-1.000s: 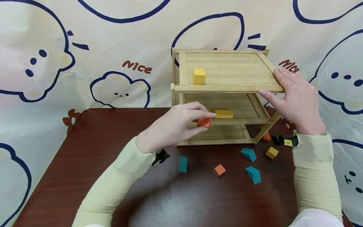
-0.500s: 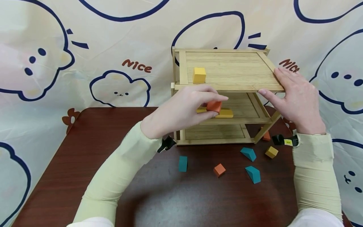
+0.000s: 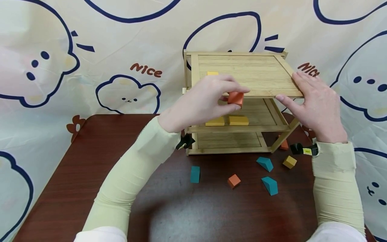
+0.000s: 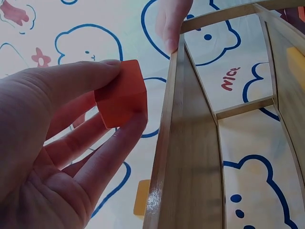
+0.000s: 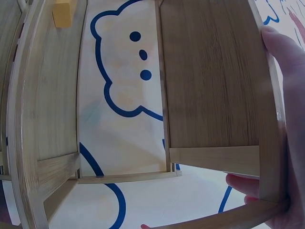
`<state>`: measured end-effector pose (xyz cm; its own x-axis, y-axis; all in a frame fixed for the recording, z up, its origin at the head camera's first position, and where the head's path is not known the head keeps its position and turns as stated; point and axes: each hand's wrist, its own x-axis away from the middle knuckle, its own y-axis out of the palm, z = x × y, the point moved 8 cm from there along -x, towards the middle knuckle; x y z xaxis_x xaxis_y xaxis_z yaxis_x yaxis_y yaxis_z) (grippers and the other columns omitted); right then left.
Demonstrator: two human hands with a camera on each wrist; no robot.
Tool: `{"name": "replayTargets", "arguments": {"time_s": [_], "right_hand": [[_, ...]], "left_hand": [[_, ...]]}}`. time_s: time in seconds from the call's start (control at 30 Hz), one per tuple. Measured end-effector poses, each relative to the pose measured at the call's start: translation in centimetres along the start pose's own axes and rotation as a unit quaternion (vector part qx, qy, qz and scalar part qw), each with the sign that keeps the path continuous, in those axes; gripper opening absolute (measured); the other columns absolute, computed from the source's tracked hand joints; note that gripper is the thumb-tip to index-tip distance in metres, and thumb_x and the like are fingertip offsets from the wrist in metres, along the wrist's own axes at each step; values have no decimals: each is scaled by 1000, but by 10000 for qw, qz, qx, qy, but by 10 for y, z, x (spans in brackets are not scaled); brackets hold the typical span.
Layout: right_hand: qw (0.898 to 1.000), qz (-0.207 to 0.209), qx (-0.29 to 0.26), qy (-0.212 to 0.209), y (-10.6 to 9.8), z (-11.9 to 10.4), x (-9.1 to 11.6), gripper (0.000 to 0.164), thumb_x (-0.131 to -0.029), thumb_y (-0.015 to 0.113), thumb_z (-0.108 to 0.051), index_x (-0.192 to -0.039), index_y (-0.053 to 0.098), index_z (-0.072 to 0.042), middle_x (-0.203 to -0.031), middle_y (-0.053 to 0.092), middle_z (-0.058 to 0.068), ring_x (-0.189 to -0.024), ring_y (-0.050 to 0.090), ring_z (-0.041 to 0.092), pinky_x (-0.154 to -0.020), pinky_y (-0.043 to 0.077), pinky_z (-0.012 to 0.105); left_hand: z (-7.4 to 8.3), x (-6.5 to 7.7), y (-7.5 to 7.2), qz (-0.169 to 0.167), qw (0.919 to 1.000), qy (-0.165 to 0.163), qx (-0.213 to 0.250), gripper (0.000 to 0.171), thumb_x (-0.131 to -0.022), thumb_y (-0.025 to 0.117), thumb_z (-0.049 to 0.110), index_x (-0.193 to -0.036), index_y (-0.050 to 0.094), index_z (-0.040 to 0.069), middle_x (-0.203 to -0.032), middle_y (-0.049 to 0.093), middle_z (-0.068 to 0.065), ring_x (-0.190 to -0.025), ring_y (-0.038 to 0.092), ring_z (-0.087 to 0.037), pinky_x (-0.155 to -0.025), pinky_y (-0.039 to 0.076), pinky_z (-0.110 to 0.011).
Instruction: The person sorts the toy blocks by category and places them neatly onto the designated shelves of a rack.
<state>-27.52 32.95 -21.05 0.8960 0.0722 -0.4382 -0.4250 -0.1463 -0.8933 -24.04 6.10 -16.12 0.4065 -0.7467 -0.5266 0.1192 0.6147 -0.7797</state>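
My left hand (image 3: 204,101) pinches a red-orange block (image 3: 235,98) between thumb and fingers, in front of the top tier of a three-tier wooden shelf (image 3: 257,72). In the left wrist view the block (image 4: 123,95) shows apart from the shelf board (image 4: 183,157). On the top tier a yellow cube (image 3: 213,73) is mostly hidden behind my left hand. Two flat yellow blocks, one on the left (image 3: 215,121) and one on the right (image 3: 238,121), lie on the middle tier. My right hand (image 3: 317,104) grips the top tier's right end, its fingers partly under the board in the right wrist view.
On the dark wooden table (image 3: 90,168) before the shelf lie a teal block (image 3: 195,174), an orange cube (image 3: 234,181), two teal wedges (image 3: 270,186) and a yellow cube (image 3: 289,162). Another orange block (image 3: 284,145) is partly hidden by the shelf's right leg. A printed cloth (image 3: 127,43) hangs behind.
My left hand has risen and moved right with the red-orange block, from the middle tier's level to the top tier's front edge. The right hand has stayed put.
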Motion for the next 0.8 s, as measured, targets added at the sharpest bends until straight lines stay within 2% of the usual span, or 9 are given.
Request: {"name": "replayTargets", "arguments": {"time_s": [0.13, 0.3, 0.5, 0.6, 0.8], "right_hand": [[10000, -1, -29, 10, 0, 1, 0, 89, -93, 50, -72, -160, 33, -16, -164, 28, 6, -148, 30, 36, -106, 32, 67], [10000, 8, -45, 3, 1, 1, 0, 89, -93, 50, -72, -160, 33, -16, -164, 29, 6, -147, 30, 36, -107, 32, 67], [10000, -4, -56, -3, 0, 1, 0, 89, -93, 50, -72, -160, 33, -17, -164, 29, 6, -147, 30, 35, -107, 32, 67], [10000, -34, -59, 20, 0, 1, 0, 89, -93, 50, -72, -160, 33, -17, -164, 28, 6, -147, 30, 36, -107, 32, 67], [10000, -57, -56, 42, 0, 1, 0, 90, -93, 50, -72, -161, 32, -17, -164, 27, 7, -148, 29, 36, -109, 31, 66]], "left_hand": [[-3, -5, -2, 82, 10000, -20, 5, 35, -94, 74, 10, -128, 70, 2, -108, 66, -5, -92, 58, -11, -80, 52, -15], [-5, -13, -9, 183, 9995, -44, -256, 35, -94, 75, 13, -127, 71, 3, -109, 68, -5, -93, 59, -10, -80, 52, -14], [-9, -24, -15, 94, 9982, -282, -530, 37, -95, 74, 17, -130, 70, 6, -110, 66, -3, -94, 57, -10, -84, 49, -14], [-11, -30, -18, 66, 9973, -339, -651, 36, -96, 72, 16, -130, 70, 7, -104, 65, -1, -92, 55, -9, -83, 47, -15], [-20, -41, -21, -143, 9943, -614, -865, 36, -98, 70, 18, -132, 69, 8, -106, 66, 0, -92, 53, -9, -81, 46, -15]]}}
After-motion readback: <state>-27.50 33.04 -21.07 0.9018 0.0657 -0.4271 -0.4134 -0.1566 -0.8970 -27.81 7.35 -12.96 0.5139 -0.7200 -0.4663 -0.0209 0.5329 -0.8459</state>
